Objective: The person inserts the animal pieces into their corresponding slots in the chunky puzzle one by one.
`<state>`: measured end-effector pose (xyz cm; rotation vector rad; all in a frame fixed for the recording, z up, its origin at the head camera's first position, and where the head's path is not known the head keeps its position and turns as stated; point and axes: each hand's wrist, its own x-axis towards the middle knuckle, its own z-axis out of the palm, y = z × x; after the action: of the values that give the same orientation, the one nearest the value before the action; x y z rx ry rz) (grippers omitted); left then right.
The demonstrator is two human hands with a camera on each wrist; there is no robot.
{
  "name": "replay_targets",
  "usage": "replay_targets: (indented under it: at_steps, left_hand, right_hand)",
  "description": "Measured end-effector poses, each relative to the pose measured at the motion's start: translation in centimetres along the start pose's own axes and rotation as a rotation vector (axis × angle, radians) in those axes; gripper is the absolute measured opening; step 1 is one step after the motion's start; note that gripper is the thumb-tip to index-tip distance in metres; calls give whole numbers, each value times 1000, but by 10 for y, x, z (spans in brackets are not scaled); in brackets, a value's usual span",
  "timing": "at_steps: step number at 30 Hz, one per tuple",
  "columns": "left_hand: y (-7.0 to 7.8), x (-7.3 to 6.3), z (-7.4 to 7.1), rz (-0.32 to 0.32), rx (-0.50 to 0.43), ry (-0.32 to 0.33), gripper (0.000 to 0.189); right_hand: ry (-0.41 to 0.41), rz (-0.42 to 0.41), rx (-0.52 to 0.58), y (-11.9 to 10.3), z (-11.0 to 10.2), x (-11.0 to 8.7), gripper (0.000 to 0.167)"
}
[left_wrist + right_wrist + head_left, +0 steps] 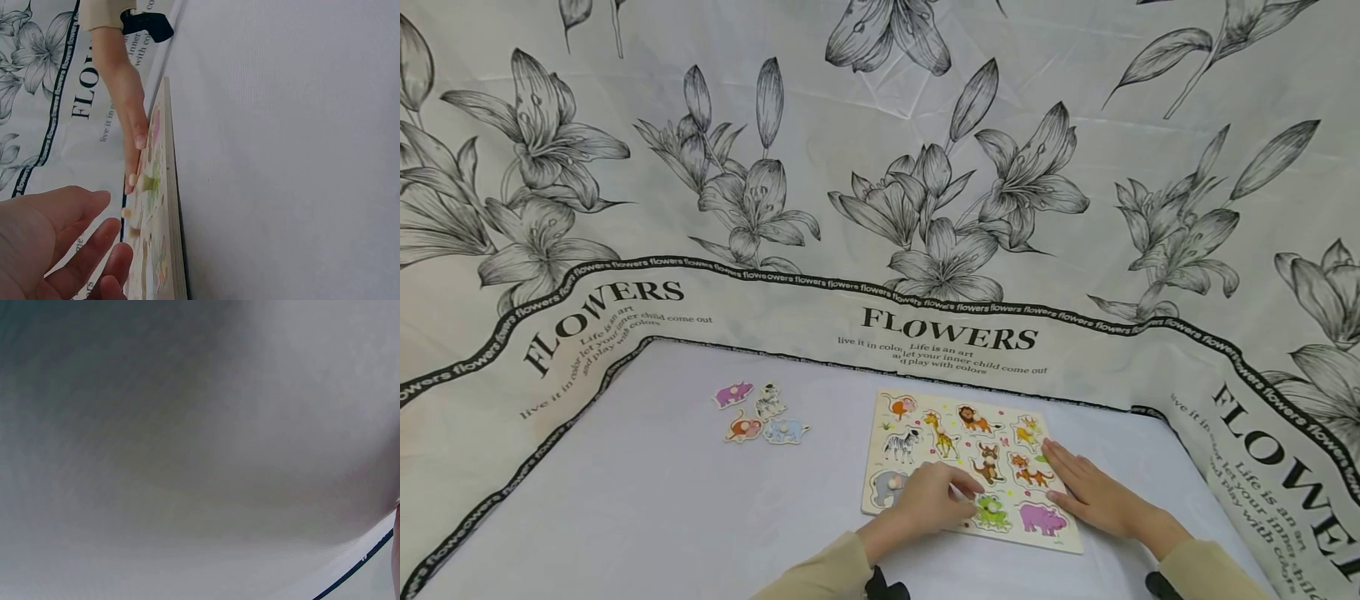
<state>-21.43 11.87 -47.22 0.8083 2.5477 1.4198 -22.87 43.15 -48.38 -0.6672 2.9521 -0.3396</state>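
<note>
A wooden animal puzzle board [1000, 542] lies flat on the white cloth. My left hand [928, 500] hovers over its lower middle, fingers loosely bent and holding nothing. Beside those fingertips is the green frog piece [992, 512]; the left wrist view shows a gap between the left fingers [103, 240] and the frog's knob [147, 182]. My right hand [1097, 492] rests with straight fingers on the board's right edge, near the purple hippo [1042, 519]. The grey elephant [887, 489] is partly hidden behind my left hand.
Loose pieces lie left of the board: a purple hippo piece [733, 394], a zebra piece [770, 401], an orange animal piece [745, 427] and a bluish elephant piece [786, 430]. A flower-printed cloth [790, 308] with a black border rises behind. The right wrist view is mostly blurred pale cloth [187, 569].
</note>
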Motion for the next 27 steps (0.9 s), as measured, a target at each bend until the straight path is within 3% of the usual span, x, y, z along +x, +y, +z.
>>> replay_targets:
  at_steps: [15, 27]
  left_hand:
    - [-22, -10, -41, -31, 50, 118, 17]
    - [-41, -22, -75, -90, 58, 166, 22]
  right_hand:
    - [10, -7, 2, -2, -1, -1, 70]
    - [29, -31, -17, -1, -1, 0, 70]
